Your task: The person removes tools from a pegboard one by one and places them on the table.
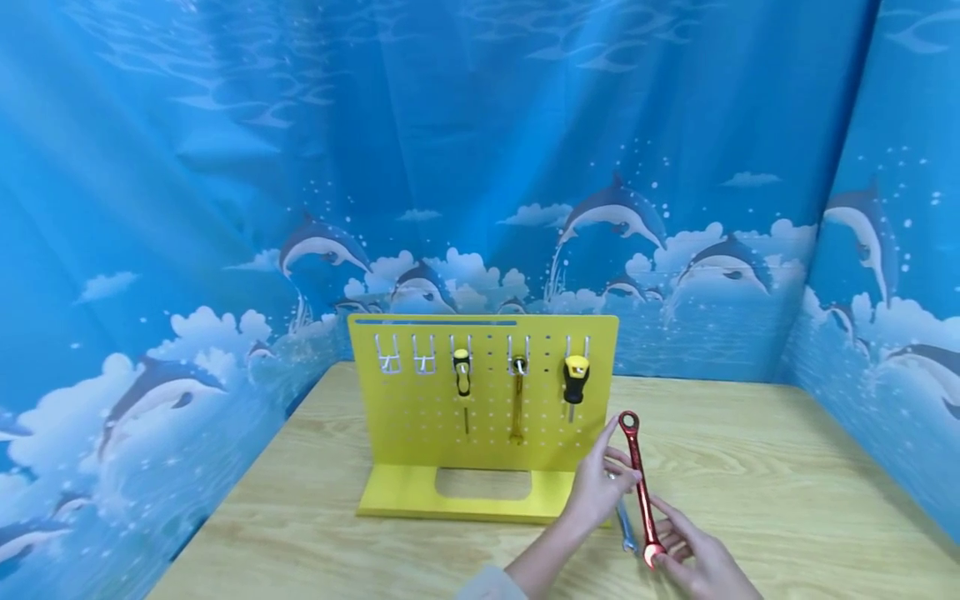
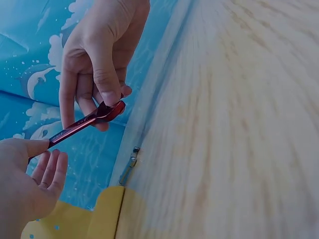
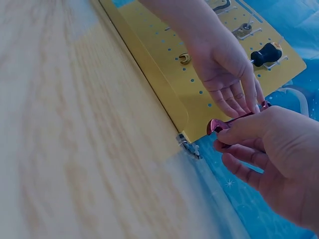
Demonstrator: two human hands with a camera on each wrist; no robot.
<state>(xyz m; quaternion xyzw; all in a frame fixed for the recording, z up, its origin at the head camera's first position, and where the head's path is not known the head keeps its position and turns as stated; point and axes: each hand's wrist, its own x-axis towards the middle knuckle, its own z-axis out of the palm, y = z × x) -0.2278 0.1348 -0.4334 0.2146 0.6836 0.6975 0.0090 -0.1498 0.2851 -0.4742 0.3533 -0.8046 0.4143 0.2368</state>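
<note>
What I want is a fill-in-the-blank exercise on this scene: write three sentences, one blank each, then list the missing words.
1. The right hand pinches the ____ (open or ring) end of the shiny red metal wrench, which the left hand also holds.
2. The gold-coloured metal wrench hangs ____ the two black-and-yellow-handled screwdrivers.
3. In the head view, the two leftmost silver wire hooks hold ____.

Missing words: open; between; nothing.

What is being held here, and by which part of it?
A red wrench: the left hand pinches its shaft toward the ring end, the right hand its open end.
</note>
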